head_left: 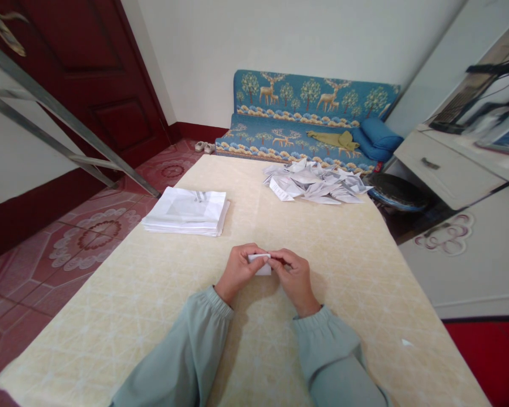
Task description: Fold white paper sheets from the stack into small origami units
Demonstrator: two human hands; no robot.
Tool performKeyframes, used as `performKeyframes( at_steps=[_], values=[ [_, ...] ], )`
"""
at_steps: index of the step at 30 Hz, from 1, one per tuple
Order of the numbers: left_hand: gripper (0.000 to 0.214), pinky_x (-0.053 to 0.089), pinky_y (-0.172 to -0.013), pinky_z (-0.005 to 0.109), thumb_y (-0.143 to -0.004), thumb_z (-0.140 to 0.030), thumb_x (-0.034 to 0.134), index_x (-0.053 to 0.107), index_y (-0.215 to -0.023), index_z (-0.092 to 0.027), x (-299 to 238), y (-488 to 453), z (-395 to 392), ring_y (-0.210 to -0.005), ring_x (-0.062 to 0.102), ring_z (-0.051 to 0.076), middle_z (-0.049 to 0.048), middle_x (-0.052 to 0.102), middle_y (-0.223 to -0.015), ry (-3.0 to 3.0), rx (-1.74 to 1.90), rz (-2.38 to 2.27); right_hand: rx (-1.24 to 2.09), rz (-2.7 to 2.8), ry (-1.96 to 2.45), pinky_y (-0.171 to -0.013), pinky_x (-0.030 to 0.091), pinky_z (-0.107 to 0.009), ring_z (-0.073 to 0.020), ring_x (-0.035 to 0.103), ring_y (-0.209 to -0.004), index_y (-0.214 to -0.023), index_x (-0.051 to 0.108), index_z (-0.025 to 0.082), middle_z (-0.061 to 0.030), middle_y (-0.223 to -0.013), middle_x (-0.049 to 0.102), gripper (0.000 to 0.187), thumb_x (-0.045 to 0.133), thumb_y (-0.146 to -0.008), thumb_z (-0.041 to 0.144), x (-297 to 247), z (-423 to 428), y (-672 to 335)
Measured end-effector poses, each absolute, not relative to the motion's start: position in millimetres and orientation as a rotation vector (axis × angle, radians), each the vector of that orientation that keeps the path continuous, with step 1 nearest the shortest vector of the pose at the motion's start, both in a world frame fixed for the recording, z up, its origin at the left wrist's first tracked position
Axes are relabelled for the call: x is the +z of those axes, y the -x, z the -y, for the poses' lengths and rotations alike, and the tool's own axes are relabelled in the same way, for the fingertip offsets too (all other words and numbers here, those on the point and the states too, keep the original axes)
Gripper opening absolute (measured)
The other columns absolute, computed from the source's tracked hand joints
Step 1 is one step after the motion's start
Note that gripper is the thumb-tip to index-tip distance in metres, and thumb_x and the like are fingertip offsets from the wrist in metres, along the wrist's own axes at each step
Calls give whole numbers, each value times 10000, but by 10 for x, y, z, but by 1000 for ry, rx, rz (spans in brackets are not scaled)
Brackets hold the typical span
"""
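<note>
My left hand (239, 270) and my right hand (293, 277) meet over the middle of a cream patterned table (161, 305). Both are closed on a small folded piece of white paper (261, 264), pinching it between fingers and thumbs just above the tabletop. Most of the paper is hidden by my fingers. A flat stack of white paper sheets (187, 211) lies to the far left of my hands. A loose heap of folded paper pieces (316, 182) sits at the far right part of the table.
A blue deer-patterned sofa (309, 113) stands beyond the table's far edge. A dark red door (89, 73) and metal ladder rails (68, 127) are on the left. A white cabinet (449, 164) stands right. A tiny paper scrap (406, 342) lies near the right edge.
</note>
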State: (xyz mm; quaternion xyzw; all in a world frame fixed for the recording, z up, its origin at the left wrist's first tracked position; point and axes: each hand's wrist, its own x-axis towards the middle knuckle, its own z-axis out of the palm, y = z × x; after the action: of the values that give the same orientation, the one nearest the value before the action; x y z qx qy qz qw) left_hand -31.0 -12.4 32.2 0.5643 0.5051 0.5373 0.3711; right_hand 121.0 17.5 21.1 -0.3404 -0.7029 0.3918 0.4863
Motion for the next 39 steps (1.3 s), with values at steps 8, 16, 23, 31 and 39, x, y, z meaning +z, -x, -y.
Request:
performKeyframes(
  at_steps=[8, 16, 23, 31, 39],
  values=[
    [222, 431, -593, 220, -725, -308, 672, 714, -729, -90, 314, 267, 134, -625, 578, 143, 57, 677, -673, -1390, 1291, -1362, 840, 1797, 877, -632, 456, -262, -148, 602, -688, -798, 684, 198, -16, -725, 654, 125, 561, -821, 200, 237, -203, -1255],
    [216, 419, -545, 206, -708, -313, 687, 710, -745, -101, 250, 295, 84, -581, 560, 124, 53, 677, -668, -1332, 1295, -1392, 687, 1893, 983, -625, 437, -247, -140, 570, -657, -790, 618, 183, -14, -727, 620, 99, 527, -771, 149, 218, -195, -1255],
    [191, 387, -529, 209, -729, -272, 647, 691, -678, -93, 251, 287, 98, -558, 522, 115, 43, 644, -613, -1355, 1264, -1377, 804, 1890, 1026, -548, 371, -240, -118, 483, -567, -684, 567, 173, 17, -619, 530, 81, 513, -731, 135, 214, -203, -1245],
    [220, 347, -495, 194, -713, -301, 667, 654, -642, -93, 302, 312, 99, -512, 464, 86, 10, 588, -561, -1298, 1228, -1307, 1279, 1721, 928, -470, 345, -200, -84, 455, -502, -724, 567, 169, 41, -577, 509, 101, 597, -768, 254, 244, -181, -1251],
    [346, 420, -604, 212, -771, -370, 642, 659, -1009, -121, 251, 332, 51, -619, 531, 104, 23, 640, -718, -1016, 1529, -1204, 1432, 1306, 955, -501, 478, -219, -131, 641, -525, -797, 441, 211, -3, -684, 680, 228, 626, -780, 342, 271, -182, -1211]
  ],
)
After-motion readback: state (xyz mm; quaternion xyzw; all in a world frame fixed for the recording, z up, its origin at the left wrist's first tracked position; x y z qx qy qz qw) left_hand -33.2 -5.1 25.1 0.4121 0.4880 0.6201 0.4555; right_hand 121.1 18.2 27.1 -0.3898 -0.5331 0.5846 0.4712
